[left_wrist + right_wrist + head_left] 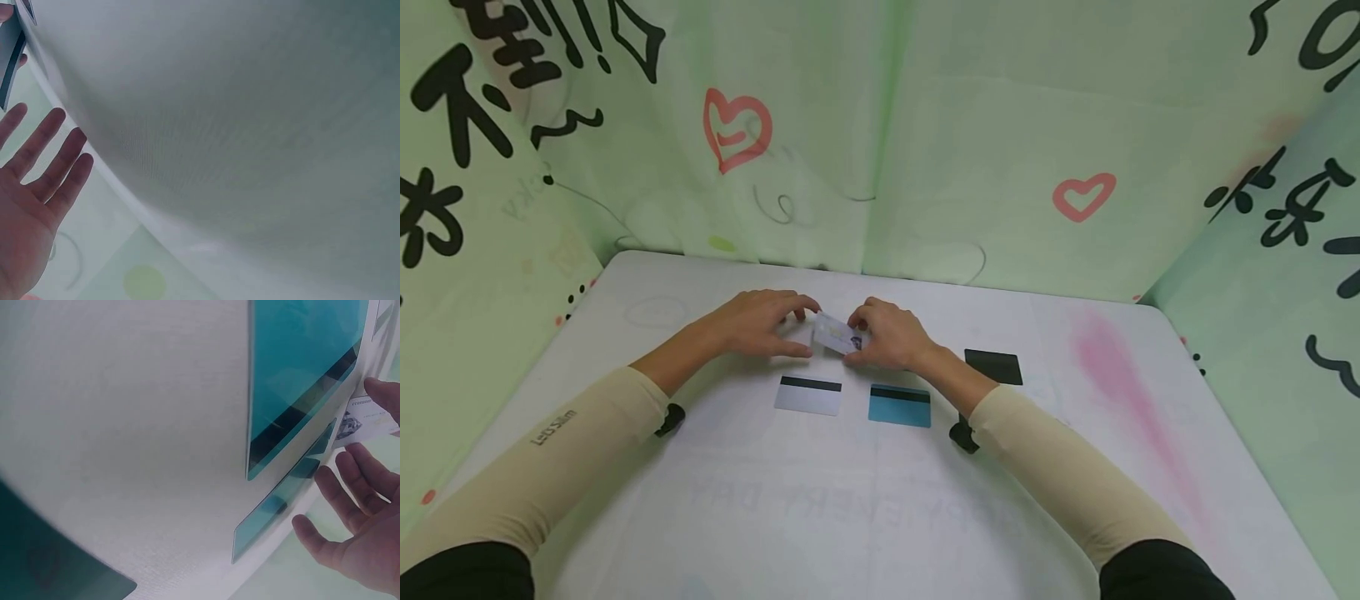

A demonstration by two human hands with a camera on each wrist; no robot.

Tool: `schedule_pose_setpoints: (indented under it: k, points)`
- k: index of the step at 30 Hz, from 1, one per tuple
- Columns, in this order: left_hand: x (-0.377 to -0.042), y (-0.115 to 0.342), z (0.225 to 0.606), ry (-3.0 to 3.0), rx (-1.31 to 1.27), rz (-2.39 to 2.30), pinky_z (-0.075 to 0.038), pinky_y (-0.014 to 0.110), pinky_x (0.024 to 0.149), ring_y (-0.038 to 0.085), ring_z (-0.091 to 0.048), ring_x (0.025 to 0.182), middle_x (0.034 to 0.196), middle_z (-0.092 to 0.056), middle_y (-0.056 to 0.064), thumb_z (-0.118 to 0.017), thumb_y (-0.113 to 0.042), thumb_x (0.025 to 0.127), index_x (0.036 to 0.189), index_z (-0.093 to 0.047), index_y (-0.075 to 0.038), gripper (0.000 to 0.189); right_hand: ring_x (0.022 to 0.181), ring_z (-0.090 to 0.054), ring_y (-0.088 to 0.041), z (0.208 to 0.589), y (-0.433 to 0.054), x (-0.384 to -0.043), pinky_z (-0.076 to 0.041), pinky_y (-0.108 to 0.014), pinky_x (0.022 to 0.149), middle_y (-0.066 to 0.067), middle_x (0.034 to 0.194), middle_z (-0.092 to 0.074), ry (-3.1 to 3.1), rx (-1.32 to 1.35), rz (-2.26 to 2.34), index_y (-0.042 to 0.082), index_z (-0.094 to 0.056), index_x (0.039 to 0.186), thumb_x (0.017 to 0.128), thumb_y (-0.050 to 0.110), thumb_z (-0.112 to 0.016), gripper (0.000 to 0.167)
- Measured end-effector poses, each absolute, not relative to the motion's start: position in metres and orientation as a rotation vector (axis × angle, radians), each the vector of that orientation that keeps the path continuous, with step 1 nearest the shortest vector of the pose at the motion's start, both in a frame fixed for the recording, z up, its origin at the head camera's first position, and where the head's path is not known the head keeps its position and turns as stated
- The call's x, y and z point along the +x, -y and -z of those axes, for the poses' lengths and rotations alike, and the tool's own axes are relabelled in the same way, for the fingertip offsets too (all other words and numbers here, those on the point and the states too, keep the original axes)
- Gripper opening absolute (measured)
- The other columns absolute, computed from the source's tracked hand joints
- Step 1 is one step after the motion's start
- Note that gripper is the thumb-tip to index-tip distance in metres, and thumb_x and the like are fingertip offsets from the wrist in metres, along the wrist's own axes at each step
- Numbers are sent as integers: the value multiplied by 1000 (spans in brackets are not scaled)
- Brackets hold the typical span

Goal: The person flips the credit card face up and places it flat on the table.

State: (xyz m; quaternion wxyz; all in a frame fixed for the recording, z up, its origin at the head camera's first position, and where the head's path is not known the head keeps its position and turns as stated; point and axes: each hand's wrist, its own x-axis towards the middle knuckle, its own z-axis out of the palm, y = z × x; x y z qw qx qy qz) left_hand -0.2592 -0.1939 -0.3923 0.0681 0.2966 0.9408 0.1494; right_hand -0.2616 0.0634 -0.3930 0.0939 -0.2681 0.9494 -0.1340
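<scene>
In the head view, a white card with a small printed picture is tilted between the two hands. My right hand pinches its right end between thumb and fingers; the right wrist view shows the same white card by the thumb, with the other fingers spread. At the card's left end is my left hand, thumb and fingers apart, tips close to the edge. The left wrist view has that hand's fingers extended, beside the card's dark-striped face. Nearer the body lie a silver card and a blue card, both with black stripes.
A black card lies right of the right forearm, partly behind it. In the right wrist view, another teal card sits beyond the blue one. Green printed cloth walls the white table at back and sides.
</scene>
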Motion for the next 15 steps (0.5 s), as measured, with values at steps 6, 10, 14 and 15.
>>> schedule_pose_setpoints:
  k: [6, 10, 14, 15]
  points:
    - [-258, 193, 392, -2834, 890, -466, -48, 44, 86, 22, -60, 99, 125, -69, 3, -76, -55, 89, 142, -56, -26, 64, 107, -62, -20, 393, -62, -260, -54, -40, 90, -6, 122, -64, -2825, -793, 392, 10, -70, 127, 86, 42, -83, 54]
    - [-259, 193, 393, -2834, 895, -485, -48, 44, 86, 21, -60, 97, 126, -69, 4, -74, -54, 92, 141, -56, -26, 60, 107, -62, -20, 393, -61, -260, -54, -40, 89, -5, 122, -64, -2831, -789, 386, 10, -70, 126, 86, 42, -83, 53]
    - [-260, 193, 394, -2833, 892, -487, -48, 43, 87, 21, -60, 97, 126, -69, 3, -72, -56, 92, 142, -55, -27, 60, 106, -61, -20, 393, -61, -260, -53, -40, 89, -5, 122, -64, -2833, -784, 381, 10, -70, 126, 86, 43, -83, 53]
    - [-260, 193, 394, -2832, 892, -486, -48, 43, 87, 21, -60, 98, 126, -69, 3, -72, -57, 92, 142, -54, -28, 60, 106, -61, -20, 393, -61, -260, -53, -40, 89, -5, 122, -64, -2833, -782, 379, 10, -70, 126, 86, 43, -83, 53]
